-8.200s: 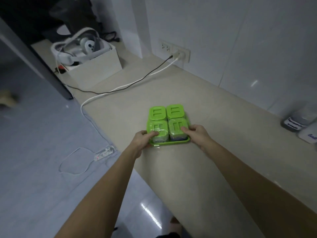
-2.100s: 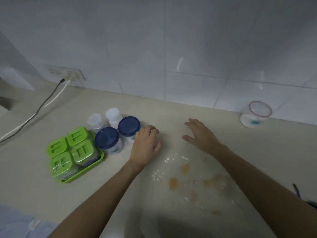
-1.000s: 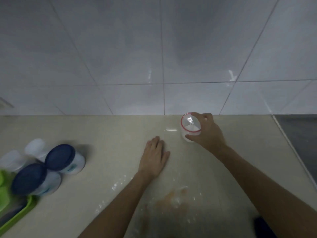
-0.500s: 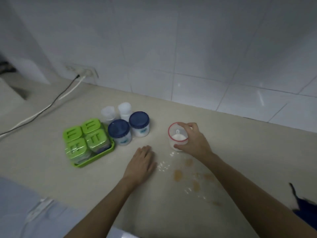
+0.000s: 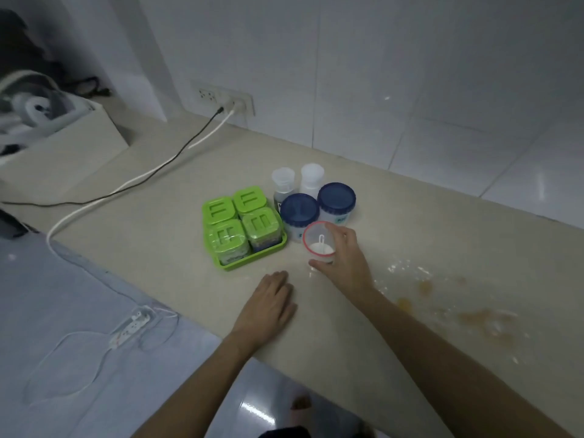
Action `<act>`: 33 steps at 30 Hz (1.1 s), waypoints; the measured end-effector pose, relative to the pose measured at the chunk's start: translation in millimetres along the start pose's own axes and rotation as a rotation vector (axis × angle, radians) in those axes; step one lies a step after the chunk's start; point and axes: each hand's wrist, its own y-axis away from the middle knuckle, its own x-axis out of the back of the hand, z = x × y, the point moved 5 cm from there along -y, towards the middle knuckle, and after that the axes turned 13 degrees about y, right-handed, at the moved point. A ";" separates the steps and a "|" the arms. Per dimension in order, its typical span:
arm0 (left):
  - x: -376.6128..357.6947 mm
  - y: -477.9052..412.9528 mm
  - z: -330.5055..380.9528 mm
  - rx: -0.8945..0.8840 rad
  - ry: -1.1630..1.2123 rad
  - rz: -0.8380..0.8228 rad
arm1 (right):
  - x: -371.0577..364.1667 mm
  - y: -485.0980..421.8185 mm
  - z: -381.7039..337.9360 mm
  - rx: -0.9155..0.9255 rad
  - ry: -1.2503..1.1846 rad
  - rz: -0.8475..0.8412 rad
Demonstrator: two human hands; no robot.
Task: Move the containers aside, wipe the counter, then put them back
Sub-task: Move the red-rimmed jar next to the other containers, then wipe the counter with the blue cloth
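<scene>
The right hand [image 5: 346,263] grips the red-rimmed cup [image 5: 319,243] near the counter's [image 5: 177,197] front edge, just beside the nearer blue-lidded jar [image 5: 299,210]. The left hand [image 5: 268,306] rests flat, fingers straight, at the front edge.

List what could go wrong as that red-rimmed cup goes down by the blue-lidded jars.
The right hand holds the red-rimmed cup close against the blue-lidded jar; a bump could knock it. I cannot tell if the cup is lidded; tilting may spill its white contents. The orange spill lies near the right forearm, which could smear it.
</scene>
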 end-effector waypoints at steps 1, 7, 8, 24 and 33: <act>-0.3 1.2 0.6 -0.013 0.011 -0.006 | -3.7 0.4 -1.7 0.002 -0.008 0.004; -7.2 2.3 27.1 -0.156 0.139 0.041 | 4.8 17.9 6.2 -0.037 0.016 -0.038; -10.2 2.0 34.1 -0.178 0.166 0.053 | 9.9 25.8 12.5 -0.050 0.047 -0.038; -131.0 -11.5 297.2 -0.718 0.283 -0.293 | 125.0 336.8 250.4 -0.589 0.168 0.131; -182.1 -15.3 417.1 -0.754 0.135 -0.400 | 188.8 406.2 362.7 -0.671 0.457 0.025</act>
